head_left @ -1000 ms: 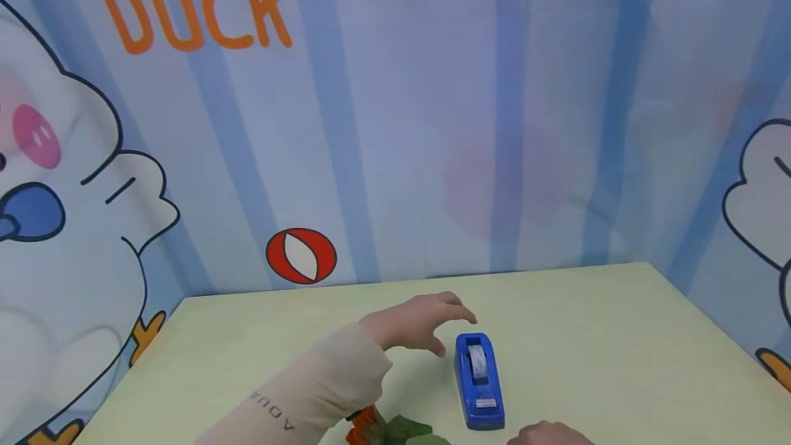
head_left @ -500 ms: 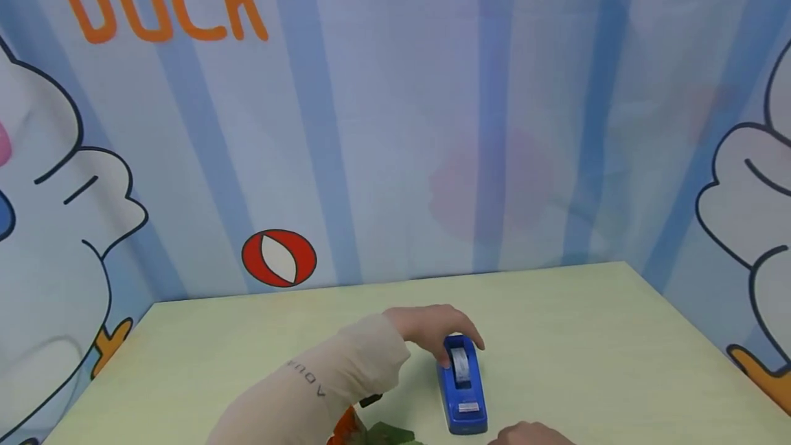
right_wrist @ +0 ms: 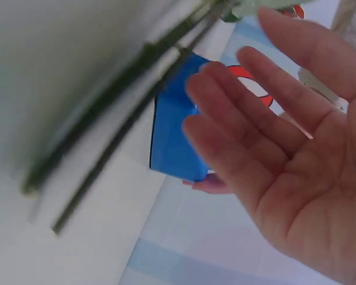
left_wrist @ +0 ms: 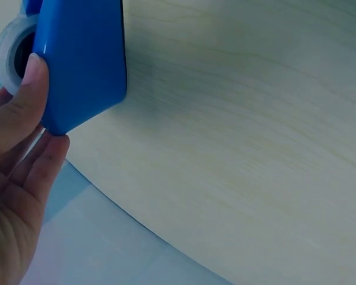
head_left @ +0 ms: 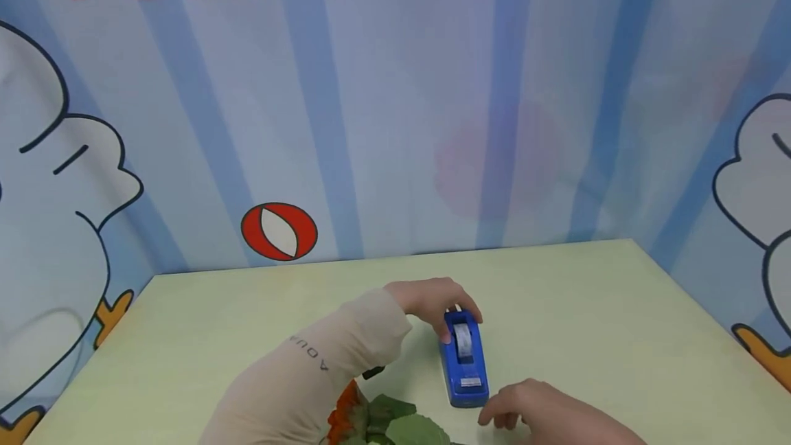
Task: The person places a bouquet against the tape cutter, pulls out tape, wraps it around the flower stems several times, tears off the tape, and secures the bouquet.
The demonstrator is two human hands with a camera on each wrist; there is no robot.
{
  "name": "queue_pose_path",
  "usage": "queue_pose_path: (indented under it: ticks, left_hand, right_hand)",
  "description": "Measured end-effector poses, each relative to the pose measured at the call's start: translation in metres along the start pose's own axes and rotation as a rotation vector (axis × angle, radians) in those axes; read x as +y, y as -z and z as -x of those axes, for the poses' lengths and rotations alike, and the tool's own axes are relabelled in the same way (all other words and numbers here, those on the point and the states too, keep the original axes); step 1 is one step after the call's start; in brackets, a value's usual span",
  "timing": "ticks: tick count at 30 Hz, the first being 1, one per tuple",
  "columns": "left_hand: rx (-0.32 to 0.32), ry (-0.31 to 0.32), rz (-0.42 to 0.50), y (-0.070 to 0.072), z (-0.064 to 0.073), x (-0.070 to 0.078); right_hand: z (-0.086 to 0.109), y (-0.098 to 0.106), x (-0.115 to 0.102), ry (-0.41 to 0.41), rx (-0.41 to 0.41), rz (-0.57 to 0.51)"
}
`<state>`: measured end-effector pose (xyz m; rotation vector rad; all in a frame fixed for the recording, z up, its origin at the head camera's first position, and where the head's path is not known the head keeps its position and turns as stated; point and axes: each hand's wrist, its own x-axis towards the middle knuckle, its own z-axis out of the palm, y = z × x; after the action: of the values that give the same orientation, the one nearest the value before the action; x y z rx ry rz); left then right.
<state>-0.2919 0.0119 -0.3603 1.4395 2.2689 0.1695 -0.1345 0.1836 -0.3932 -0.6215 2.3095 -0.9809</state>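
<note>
A blue tape dispenser [head_left: 467, 369] with a roll of clear tape [head_left: 463, 340] stands on the table, long side pointing away from me. My left hand [head_left: 432, 299] grips its far end; in the left wrist view the thumb [left_wrist: 32, 89] presses the side by the roll and the fingers [left_wrist: 47, 166] hold the end. Just right of the dispenser's near end is my right hand [head_left: 544, 409], holding nothing. Its fingers are loosely bent in the right wrist view, where the dispenser [right_wrist: 172, 139] is partly hidden behind them.
An orange flower [head_left: 345, 414] with green leaves [head_left: 419, 429] lies at the front, partly behind the left sleeve [head_left: 315, 369]. Its stems [right_wrist: 101, 151] cross the right wrist view. A small black thing [head_left: 373, 372] shows under the sleeve. The table [head_left: 587, 314] meets a printed curtain [head_left: 395, 101].
My left hand moved from beside the tape dispenser onto its far end and took hold. My right hand came further into view, towards the near end. The head view shifted slightly.
</note>
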Motion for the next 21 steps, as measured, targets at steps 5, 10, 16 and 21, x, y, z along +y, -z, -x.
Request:
queue_pose_path:
  ticks: [5, 10, 16, 21]
  left_hand:
    - [0.012, 0.0, 0.008, -0.001, 0.001, 0.002]
    - [0.01, 0.012, 0.041, -0.002, 0.003, 0.005]
    - [0.014, 0.015, 0.04, 0.001, 0.002, 0.005]
    - [0.019, 0.008, 0.063, 0.001, 0.003, 0.005]
  right_hand:
    - [0.001, 0.017, -0.008, 0.038, 0.121, -0.157]
    - [-0.011, 0.019, -0.009, -0.168, 0.327, -0.288]
    - [-0.026, 0.019, -0.016, -0.451, 0.495, -0.469]
    - [-0.035, 0.017, -0.023, -0.54, 0.525, -0.501]
